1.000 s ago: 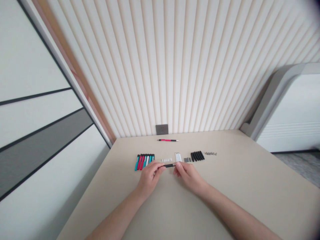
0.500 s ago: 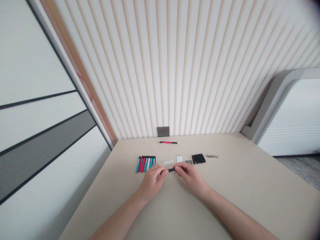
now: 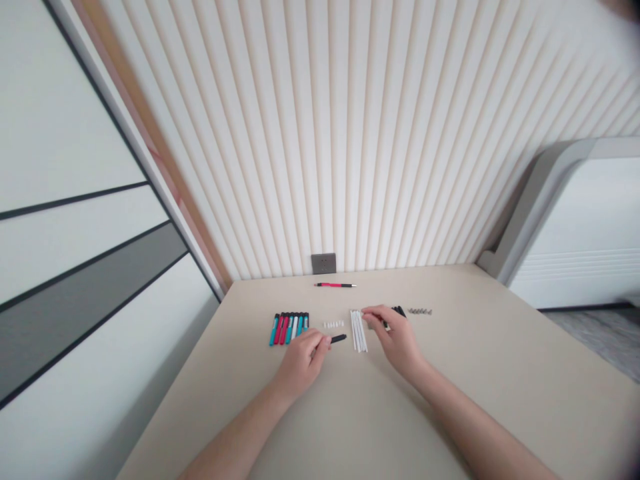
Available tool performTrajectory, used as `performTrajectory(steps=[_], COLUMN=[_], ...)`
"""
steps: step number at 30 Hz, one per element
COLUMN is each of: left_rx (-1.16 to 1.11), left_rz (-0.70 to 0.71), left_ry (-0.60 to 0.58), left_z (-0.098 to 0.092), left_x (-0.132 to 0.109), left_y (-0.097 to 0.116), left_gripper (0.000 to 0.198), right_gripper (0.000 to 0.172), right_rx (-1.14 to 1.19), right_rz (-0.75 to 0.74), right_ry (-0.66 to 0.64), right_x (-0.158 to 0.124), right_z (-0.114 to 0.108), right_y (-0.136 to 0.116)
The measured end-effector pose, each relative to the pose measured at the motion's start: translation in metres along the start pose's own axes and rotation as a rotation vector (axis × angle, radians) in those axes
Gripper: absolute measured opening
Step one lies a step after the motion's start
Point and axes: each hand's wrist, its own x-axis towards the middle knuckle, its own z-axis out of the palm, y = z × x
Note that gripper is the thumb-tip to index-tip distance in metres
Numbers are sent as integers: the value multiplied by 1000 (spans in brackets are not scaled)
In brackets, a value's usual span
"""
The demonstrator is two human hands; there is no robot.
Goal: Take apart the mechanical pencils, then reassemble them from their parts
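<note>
Between the thumb and fingers of my left hand (image 3: 300,357) is a black pen barrel piece (image 3: 339,339), its free end pointing right. My right hand (image 3: 397,337) is in a pinch just right of a row of thin white pen refills (image 3: 358,331). Whatever its fingertips hold, if anything, is too small to make out. That hand partly covers a group of black pen grips (image 3: 399,311) and hides most of the small grey pieces. Small white plastic pieces (image 3: 333,325) lie in a row between the hands.
Teal, red and white pen barrels with black ends (image 3: 281,329) lie side by side at left. One red and black pen (image 3: 335,285) lies farther back, below a dark wall socket (image 3: 323,263). Small metal tips (image 3: 420,311) form a row at right on the beige table (image 3: 320,427).
My right hand has let go of the black barrel piece and moved right, uncovering the white refills. My left hand keeps the piece, which now tilts upward to the right.
</note>
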Motion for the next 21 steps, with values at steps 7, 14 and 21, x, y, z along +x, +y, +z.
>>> performTrajectory(steps=[7,14,21], left_rx=[133,121,158], left_rz=[135,225,222], left_ry=[-48,-44,-74], left_z=[0,-1,-2], left_x=[-2,0,0], left_y=[-2,0,3], left_gripper=[36,32,32], right_gripper=[38,30,33], right_rx=[-256,-559,-484], right_rz=[127,275,314], right_ry=[200,134,33], right_x=[33,13,-4], right_z=[-66,-149,-152], right_y=[46,121,143])
